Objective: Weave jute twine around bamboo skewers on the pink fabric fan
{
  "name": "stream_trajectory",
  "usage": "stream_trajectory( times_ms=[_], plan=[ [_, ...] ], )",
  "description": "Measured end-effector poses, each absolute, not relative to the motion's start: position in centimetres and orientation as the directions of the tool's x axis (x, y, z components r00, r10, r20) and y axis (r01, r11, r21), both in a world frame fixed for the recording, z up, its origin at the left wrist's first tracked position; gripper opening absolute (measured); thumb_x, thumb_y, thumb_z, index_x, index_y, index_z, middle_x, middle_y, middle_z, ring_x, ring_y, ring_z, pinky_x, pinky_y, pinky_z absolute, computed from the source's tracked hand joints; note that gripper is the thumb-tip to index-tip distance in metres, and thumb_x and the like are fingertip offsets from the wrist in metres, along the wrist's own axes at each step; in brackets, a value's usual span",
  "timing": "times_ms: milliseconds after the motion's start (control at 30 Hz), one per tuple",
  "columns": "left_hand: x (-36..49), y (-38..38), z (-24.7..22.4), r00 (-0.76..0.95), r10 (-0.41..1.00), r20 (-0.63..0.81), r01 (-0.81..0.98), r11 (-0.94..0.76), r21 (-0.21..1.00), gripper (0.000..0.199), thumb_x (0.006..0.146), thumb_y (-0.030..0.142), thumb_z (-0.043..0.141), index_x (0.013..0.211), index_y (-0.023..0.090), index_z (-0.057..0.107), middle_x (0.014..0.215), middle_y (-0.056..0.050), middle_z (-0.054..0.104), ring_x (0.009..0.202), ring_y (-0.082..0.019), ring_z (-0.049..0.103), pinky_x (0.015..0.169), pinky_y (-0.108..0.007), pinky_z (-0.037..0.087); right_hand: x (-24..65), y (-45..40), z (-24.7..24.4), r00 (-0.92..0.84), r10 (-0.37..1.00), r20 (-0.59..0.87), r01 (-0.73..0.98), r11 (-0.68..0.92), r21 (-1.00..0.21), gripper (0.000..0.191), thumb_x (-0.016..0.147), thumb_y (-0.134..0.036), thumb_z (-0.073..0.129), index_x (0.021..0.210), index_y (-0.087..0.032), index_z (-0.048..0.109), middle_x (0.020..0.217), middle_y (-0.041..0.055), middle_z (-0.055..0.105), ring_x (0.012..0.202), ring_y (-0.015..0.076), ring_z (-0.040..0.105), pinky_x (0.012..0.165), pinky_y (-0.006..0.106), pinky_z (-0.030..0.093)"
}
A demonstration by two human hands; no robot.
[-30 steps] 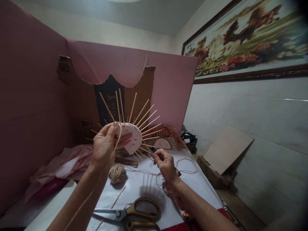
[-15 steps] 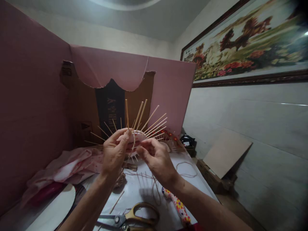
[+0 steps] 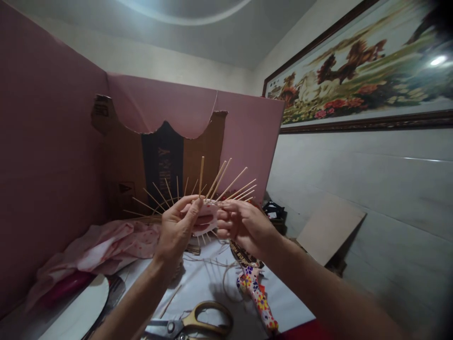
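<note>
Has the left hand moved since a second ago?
Yes, to the right. The left hand's thumb tip was below the dark cardboard panel; now it is right of that panel's right edge.

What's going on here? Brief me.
A person is working barehanded above a white-topped table. The left hand holds a pale, red-spotted piece with thin sticks fanning out from it. The right hand is at its edge; whether those fingertips grip anything is unclear. Below lie scissors and a flower-patterned object, with pink cloth off to the left.
</note>
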State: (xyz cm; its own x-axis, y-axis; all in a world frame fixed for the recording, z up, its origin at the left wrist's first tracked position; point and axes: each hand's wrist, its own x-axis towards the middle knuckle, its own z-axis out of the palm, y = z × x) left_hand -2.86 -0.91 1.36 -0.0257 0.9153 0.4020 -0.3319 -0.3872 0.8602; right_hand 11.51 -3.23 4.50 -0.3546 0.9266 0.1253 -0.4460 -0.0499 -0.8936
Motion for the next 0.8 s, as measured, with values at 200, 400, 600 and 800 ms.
stream_trajectory(
  times_ms=[200,400,600,800],
  plan=[
    [-3.3,-0.7,1.2,0.102,0.936,0.336,-0.413,-0.268,0.87,0.04,0.073,0.043,0.073,0.1,0.016,0.063,0.08,-0.007,0.075,0.062,-0.022,0.072,0.052,-0.026,0.058,11.4,-3.6,3.4,-0.132,0.951,0.278,-0.189,0.251,-0.949,0.023,0.073,-0.031,0.068,0.07,-0.019,0.049,0.042,-0.0126,0.035,0.033,0.0013,0.02,0.033,0.016,0.012],
    [-3.5,-0.9,1.3,0.148,0.924,0.352,-0.453,-0.253,0.855,0.041,0.072,0.04,0.075,0.103,0.015,0.063,0.088,-0.01,0.075,0.068,-0.024,0.072,0.057,-0.029,0.06,11.2,-2.9,2.2,-0.02,0.917,0.399,-0.132,0.393,-0.91,0.033,0.07,-0.042,0.072,0.065,-0.018,0.05,0.049,-0.0086,0.043,0.041,0.0037,0.031,0.041,0.019,0.025],
    [-3.2,-0.9,1.4,0.172,0.925,0.339,-0.415,-0.244,0.877,0.041,0.072,0.038,0.075,0.103,0.015,0.063,0.086,-0.01,0.075,0.069,-0.025,0.072,0.055,-0.027,0.06,11.6,-2.3,1.6,-0.004,0.921,0.39,-0.142,0.385,-0.912,0.03,0.071,-0.042,0.07,0.07,-0.017,0.052,0.056,-0.0051,0.051,0.048,0.0066,0.039,0.048,0.021,0.03],
    [-3.2,-0.7,1.3,0.147,0.934,0.326,-0.347,-0.26,0.901,0.041,0.073,0.039,0.073,0.105,0.015,0.063,0.085,-0.01,0.075,0.069,-0.025,0.072,0.052,-0.025,0.058,11.5,-2.0,1.2,0.014,0.924,0.381,-0.159,0.379,-0.912,0.031,0.069,-0.042,0.071,0.069,-0.018,0.05,0.056,-0.0057,0.051,0.048,0.007,0.041,0.049,0.021,0.034]
  ],
)
